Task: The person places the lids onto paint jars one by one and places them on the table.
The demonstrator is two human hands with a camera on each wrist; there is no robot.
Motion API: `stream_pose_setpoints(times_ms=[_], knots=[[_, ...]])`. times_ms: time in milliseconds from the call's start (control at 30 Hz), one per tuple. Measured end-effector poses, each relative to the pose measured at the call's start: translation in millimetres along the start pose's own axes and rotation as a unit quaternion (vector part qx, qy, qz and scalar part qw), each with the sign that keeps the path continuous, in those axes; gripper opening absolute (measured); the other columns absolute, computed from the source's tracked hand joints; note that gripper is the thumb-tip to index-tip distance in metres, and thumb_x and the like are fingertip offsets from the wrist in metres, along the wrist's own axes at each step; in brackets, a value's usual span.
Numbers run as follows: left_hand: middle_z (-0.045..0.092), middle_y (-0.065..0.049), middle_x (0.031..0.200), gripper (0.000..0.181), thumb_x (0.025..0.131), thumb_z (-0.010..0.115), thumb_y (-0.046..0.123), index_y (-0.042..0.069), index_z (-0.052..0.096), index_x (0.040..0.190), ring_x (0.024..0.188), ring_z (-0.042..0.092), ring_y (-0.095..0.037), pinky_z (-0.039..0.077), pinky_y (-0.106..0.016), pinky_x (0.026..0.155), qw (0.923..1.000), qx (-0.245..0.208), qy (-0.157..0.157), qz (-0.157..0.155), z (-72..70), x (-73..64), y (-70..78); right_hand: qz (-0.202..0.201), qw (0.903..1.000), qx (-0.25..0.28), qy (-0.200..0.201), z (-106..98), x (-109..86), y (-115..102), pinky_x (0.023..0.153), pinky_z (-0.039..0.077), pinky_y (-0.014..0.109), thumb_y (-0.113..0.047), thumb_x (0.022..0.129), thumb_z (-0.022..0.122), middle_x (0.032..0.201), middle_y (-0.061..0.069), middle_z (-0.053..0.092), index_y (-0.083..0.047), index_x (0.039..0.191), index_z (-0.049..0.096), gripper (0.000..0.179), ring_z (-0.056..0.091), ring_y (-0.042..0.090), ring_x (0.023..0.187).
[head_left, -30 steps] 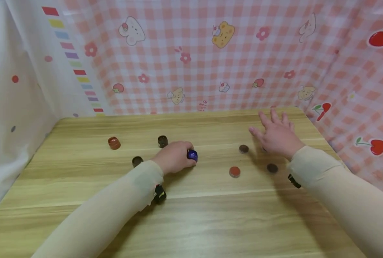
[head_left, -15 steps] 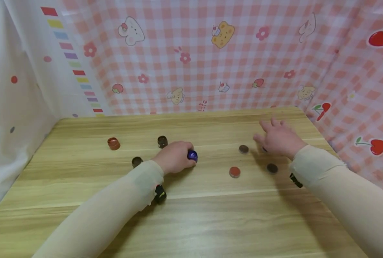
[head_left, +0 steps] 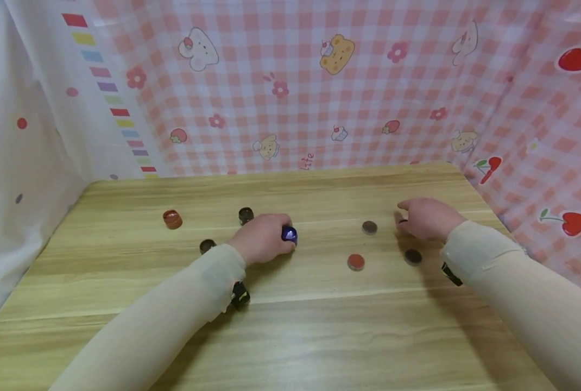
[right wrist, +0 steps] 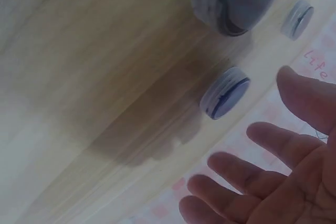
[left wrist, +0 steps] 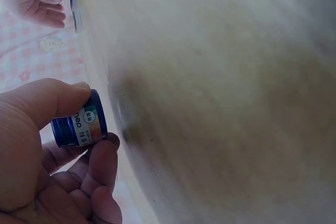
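Observation:
My left hand (head_left: 260, 239) pinches a small blue paint jar (left wrist: 84, 129) between thumb and fingers, low over the table. The jar's printed label and dark glossy rim show in the left wrist view. My right hand (head_left: 428, 218) hovers above the table on the right, fingers apart and loosely bent, holding nothing. Closest to it is a round clear lid with a dark blue inside (right wrist: 226, 93). In the right wrist view the lid lies just off the fingertips; in the head view the hand mostly covers it.
Around the right hand lie two dark brown lids, a nearer one (head_left: 412, 257) and a farther one (head_left: 369, 227), plus an orange-red lid (head_left: 356, 262). On the left stand an orange-red jar (head_left: 172, 219) and two dark jars (head_left: 245, 215). Patterned cloth (head_left: 290, 108) borders the table.
My right hand has drawn back toward me and come down over the blue lid, its spread fingers now bent downward. The left hand with the blue jar has barely moved.

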State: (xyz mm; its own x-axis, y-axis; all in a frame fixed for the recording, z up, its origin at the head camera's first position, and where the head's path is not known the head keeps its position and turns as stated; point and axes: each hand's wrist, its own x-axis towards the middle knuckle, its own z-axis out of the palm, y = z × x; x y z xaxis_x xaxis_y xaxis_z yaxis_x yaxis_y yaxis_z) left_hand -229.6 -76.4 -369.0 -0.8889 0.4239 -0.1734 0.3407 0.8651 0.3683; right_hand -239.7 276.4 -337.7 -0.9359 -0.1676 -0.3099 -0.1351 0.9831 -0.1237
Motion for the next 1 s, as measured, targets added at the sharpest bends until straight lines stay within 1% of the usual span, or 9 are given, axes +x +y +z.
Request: stream_pose_setpoints(times_ms=[167,333,500,700,800,867,933,1000], knots=[[0.073,-0.005,0.117,0.033,0.097,0.075,0.034,0.014,0.067,0.122,0.106,0.068,-0.02,0.057,-0.039,0.099,1.0,-0.008,0.001,-0.003,-0.2,-2.1,0.6,-0.007,0.9999,-0.01,0.002,4,0.9,3,0.112,0.043,0.065,-0.019,0.102,0.064,0.143,0.033,0.059,0.009,0.144,0.054,0.052,0.056,0.053,0.133],[0.073,-0.005,0.116,0.034,0.097,0.076,0.033,0.013,0.067,0.123,0.106,0.069,-0.019,0.057,-0.039,0.099,0.9999,-0.014,0.007,-0.002,0.3,-3.2,0.7,-0.01,0.9999,-0.006,0.003,6,2.4,5,0.109,0.045,0.066,-0.015,0.101,0.064,0.136,0.033,0.064,0.009,0.137,0.06,0.044,0.06,0.052,0.127],[0.073,-0.005,0.117,0.035,0.097,0.076,0.032,0.012,0.067,0.124,0.106,0.069,-0.019,0.057,-0.039,0.098,0.9998,-0.018,0.009,0.002,1.3,-2.8,0.3,-0.026,0.9995,-0.015,0.006,8,4.5,8,0.105,0.049,0.064,-0.014,0.099,0.066,0.129,0.031,0.067,0.009,0.132,0.063,0.04,0.065,0.05,0.12],[0.072,-0.006,0.12,0.036,0.097,0.076,0.031,0.012,0.066,0.126,0.107,0.068,-0.02,0.057,-0.039,0.099,0.9996,-0.028,0.005,-0.001,2.0,-3.2,0.4,-0.038,0.9989,-0.023,0.012,12,7.5,11,0.099,0.053,0.061,-0.011,0.096,0.067,0.114,0.025,0.073,0.006,0.121,0.069,0.03,0.07,0.04,0.103],[0.072,-0.006,0.121,0.036,0.097,0.076,0.031,0.012,0.066,0.126,0.108,0.067,-0.02,0.057,-0.039,0.099,0.9994,-0.033,0.006,-0.002,2.6,-3.2,-0.1,-0.043,0.9986,-0.027,0.014,14,8.9,12,0.094,0.055,0.059,-0.01,0.095,0.066,0.103,0.019,0.074,0.003,0.112,0.071,0.022,0.069,0.033,0.092],[0.072,-0.006,0.121,0.036,0.097,0.076,0.031,0.012,0.066,0.126,0.108,0.067,-0.02,0.057,-0.039,0.099,0.9993,-0.036,0.008,-0.001,2.7,-3.4,-0.8,-0.044,0.9985,-0.027,0.015,15,9.2,13,0.091,0.056,0.058,-0.01,0.095,0.066,0.098,0.016,0.073,0.001,0.107,0.071,0.017,0.067,0.03,0.087],[0.072,-0.006,0.121,0.036,0.097,0.076,0.031,0.012,0.066,0.125,0.108,0.067,-0.02,0.057,-0.039,0.099,0.9991,-0.041,0.009,0.0,2.2,-4.0,-1.0,-0.044,0.9985,-0.026,0.016,15,8.2,12,0.089,0.056,0.057,-0.01,0.096,0.065,0.094,0.014,0.071,0.0,0.103,0.07,0.013,0.065,0.029,0.083],[0.072,-0.005,0.121,0.036,0.096,0.077,0.031,0.012,0.066,0.124,0.107,0.067,-0.02,0.057,-0.039,0.099,0.9989,-0.045,0.011,0.001,1.7,-4.7,-1.0,-0.042,0.9987,-0.024,0.016,14,6.4,10,0.089,0.056,0.057,-0.01,0.096,0.065,0.093,0.014,0.071,0.0,0.102,0.07,0.012,0.065,0.029,0.083]])
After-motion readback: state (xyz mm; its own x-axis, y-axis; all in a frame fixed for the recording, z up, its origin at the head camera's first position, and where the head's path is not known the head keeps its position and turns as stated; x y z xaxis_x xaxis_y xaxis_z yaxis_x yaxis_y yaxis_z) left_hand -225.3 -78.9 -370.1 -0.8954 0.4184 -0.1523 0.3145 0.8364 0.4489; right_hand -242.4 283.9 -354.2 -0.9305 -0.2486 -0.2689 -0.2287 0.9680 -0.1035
